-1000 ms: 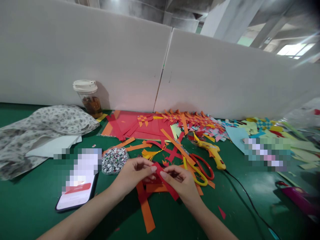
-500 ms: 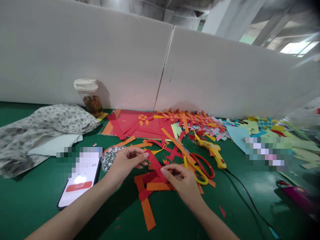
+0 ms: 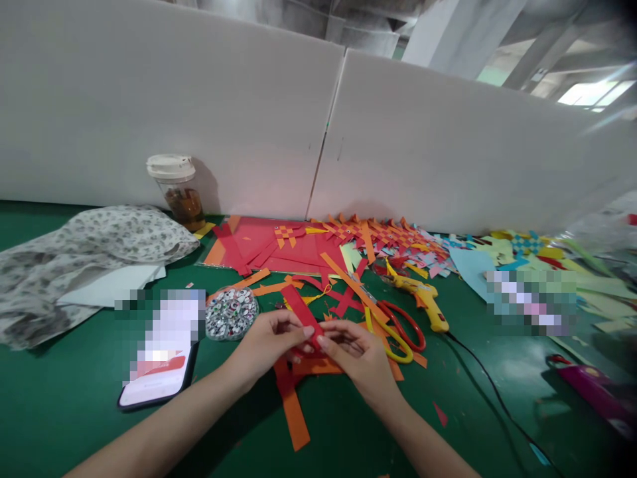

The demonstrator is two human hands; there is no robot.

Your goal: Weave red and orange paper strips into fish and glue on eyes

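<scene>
A red paper strip [image 3: 297, 305] is pinched between both hands, its free end pointing up and away to the left. My left hand [image 3: 279, 337] grips it at the lower part, thumb on top. Right beside it, my right hand [image 3: 354, 348] pinches the strip's near end with thumb and fingers. Below the hands lie orange and red strips [image 3: 294, 418], partly covered by the fingers. Scissors with red and yellow handles [image 3: 405, 355] rest just right of my right hand. A round clear dish of googly eyes [image 3: 231, 313] sits left of my left hand.
A yellow glue gun [image 3: 428, 305] with a black cord lies to the right. A phone [image 3: 162, 372], a patterned cloth [image 3: 99, 245] and a lidded cup [image 3: 182, 196] stand or lie left. Woven paper fish [image 3: 393, 236] pile up by the white partition [image 3: 239, 119]. A purple tool [image 3: 592, 392] is far right.
My left hand has slid down along the red strip toward my right hand, so the two now nearly meet. The dish of googly eyes is uncovered.
</scene>
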